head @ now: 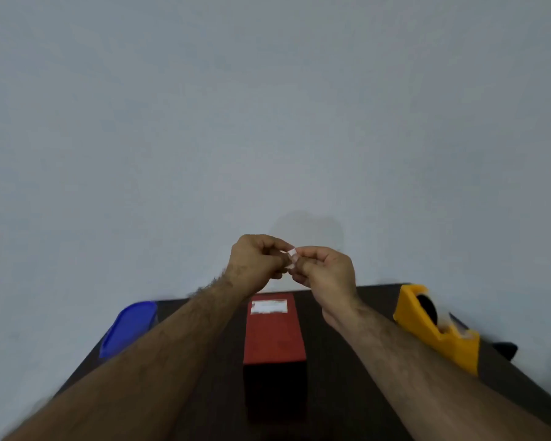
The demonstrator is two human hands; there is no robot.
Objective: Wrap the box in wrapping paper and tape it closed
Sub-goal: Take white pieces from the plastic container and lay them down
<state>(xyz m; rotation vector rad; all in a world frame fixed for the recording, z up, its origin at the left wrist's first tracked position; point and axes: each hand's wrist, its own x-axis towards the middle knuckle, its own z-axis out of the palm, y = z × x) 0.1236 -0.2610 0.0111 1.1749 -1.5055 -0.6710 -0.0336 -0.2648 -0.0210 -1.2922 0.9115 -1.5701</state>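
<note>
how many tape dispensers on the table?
1. The yellow tape dispenser sits at the table's right edge, right of the red box. The forearms cover part of the table, so another could be hidden.

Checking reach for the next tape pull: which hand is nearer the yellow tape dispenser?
Right. The right hand is raised just up and left of the yellow tape dispenser. The left hand is farther left, beyond it; both pinch a small tape piece.

text: none legible | white label (268, 306) on red box (272, 332) top (blurred)
</note>
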